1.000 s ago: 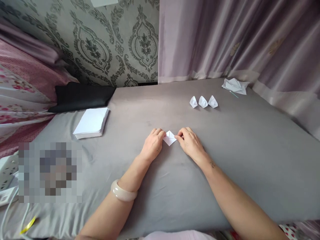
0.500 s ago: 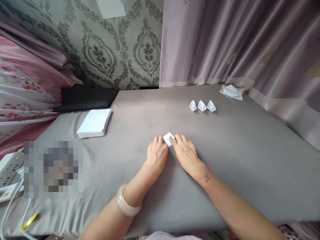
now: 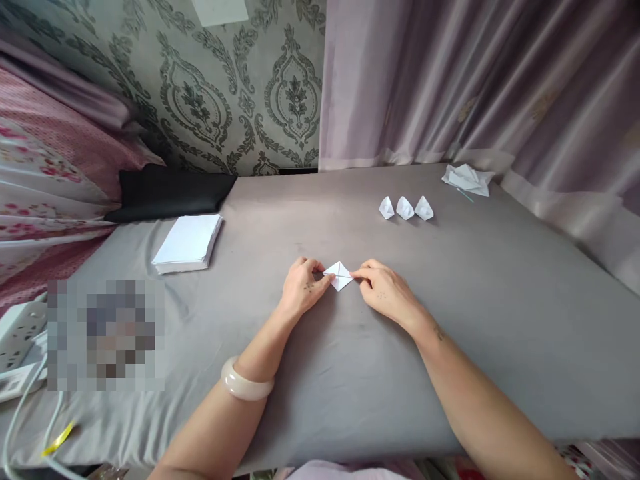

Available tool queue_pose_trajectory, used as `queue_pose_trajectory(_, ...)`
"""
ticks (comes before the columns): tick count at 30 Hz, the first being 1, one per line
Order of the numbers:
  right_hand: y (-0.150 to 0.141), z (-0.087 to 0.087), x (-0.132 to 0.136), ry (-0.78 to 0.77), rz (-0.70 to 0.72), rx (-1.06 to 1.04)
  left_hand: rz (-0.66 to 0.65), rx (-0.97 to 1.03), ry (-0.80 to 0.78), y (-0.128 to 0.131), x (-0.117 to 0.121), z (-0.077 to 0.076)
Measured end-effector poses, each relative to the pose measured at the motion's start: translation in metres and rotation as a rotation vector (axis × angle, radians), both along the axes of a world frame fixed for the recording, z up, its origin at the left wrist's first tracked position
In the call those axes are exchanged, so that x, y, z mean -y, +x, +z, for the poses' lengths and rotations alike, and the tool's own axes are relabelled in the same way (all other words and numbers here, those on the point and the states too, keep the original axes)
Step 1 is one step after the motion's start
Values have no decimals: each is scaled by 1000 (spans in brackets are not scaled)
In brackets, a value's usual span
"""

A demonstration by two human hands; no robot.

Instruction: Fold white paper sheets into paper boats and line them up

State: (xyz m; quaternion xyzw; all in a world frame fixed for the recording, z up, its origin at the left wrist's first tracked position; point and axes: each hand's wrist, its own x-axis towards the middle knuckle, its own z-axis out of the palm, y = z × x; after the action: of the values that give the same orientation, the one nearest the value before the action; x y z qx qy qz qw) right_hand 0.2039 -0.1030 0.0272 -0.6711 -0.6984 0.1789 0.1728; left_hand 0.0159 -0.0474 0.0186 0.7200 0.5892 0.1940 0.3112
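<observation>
While the left hand (image 3: pixel 301 288) pinches the left corner of the paper (image 3: pixel 341 284) on the grey cloth (image 3: pixel 345 387), the right hand (image 3: pixel 391 292) touches the opposite corner; whether its grip is closed, I cannot tell. Three folded pieces (image 3: pixel 405 208) sit beyond.

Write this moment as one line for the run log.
left hand: touches folded paper, left corner | right hand: touches its right corner | rest: three paper shapes in a row, paper stack at left
</observation>
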Motion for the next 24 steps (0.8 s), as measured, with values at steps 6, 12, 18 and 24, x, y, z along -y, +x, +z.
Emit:
queue_pose_trajectory(6,1,-2,-4,-30,-21,-75,-15,-4,1,5,0,-4)
queue_pose_trajectory(12,-4,-6,-3,1,-54,-160,-52,259,-117,3,4,-3)
queue_pose_trajectory(18,-12,3,-3,221,-1,-355,-167,547,-49,6,9,4)
queue_pose_trajectory(24,-19,15,-5,81,-176,-1062,-47,987,-164,17,23,20)
